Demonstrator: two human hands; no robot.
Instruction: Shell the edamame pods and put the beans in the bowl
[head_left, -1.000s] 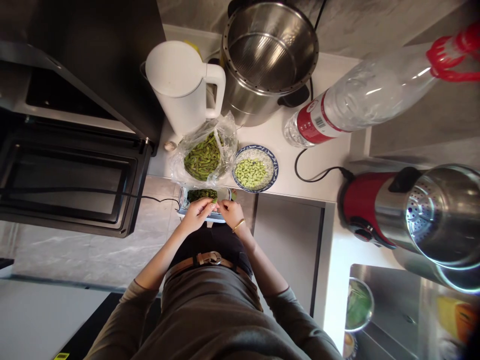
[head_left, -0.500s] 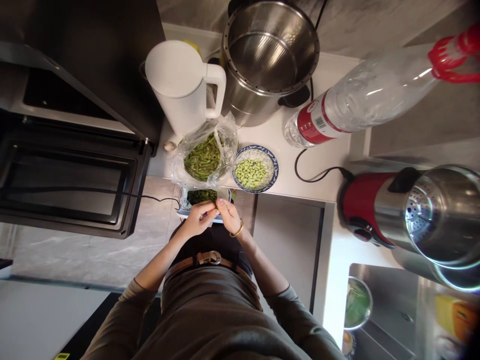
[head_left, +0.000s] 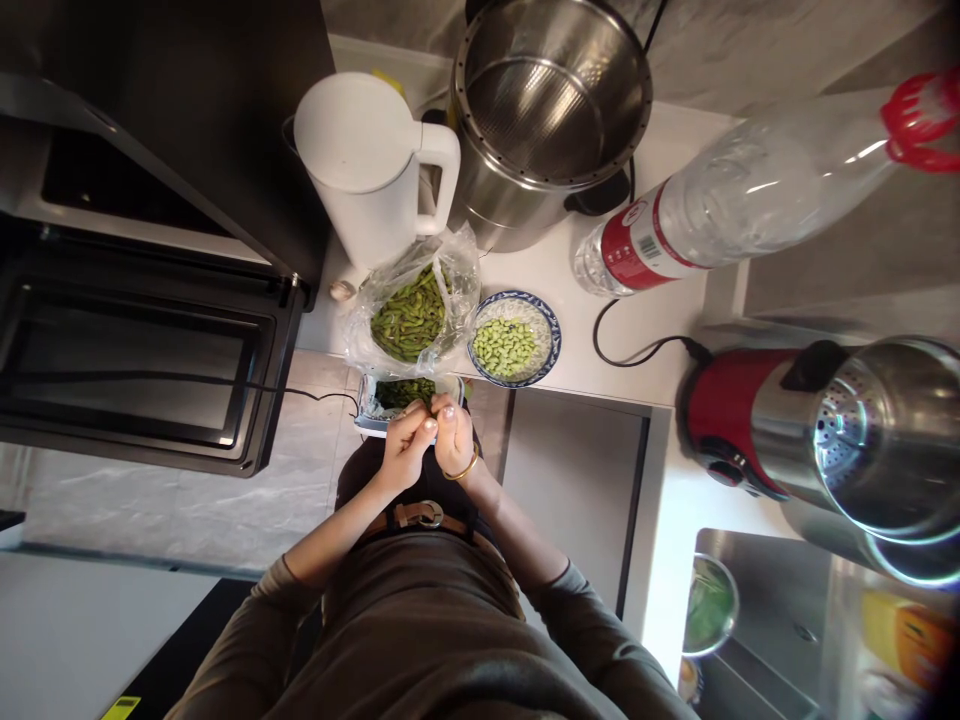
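My left hand [head_left: 409, 442] and my right hand [head_left: 454, 436] meet at the fingertips, both with curled, closed fingers. Whatever is pinched between them is hidden. They are over the near edge of a small bin [head_left: 369, 425] holding dark green pods and shells. Just beyond, on the counter, an open clear plastic bag [head_left: 469, 265] is full of green edamame pods [head_left: 409, 322]. To its right is a blue-rimmed patterned bowl [head_left: 556, 335] with shelled light green beans [head_left: 506, 347] in it.
A white jug [head_left: 352, 140] and a steel pot [head_left: 510, 215] stand behind the bag. Right of them are a big plastic bottle [head_left: 637, 240] and a red-and-steel appliance [head_left: 739, 410] with a cord. An open oven door [head_left: 135, 360] juts out at left; a sink [head_left: 780, 590] lies at lower right.
Both hands have drawn slightly toward my body and turned, with the fingers curled in more. The greenish bit seen between the fingertips earlier is now hidden. The view has shifted a little.
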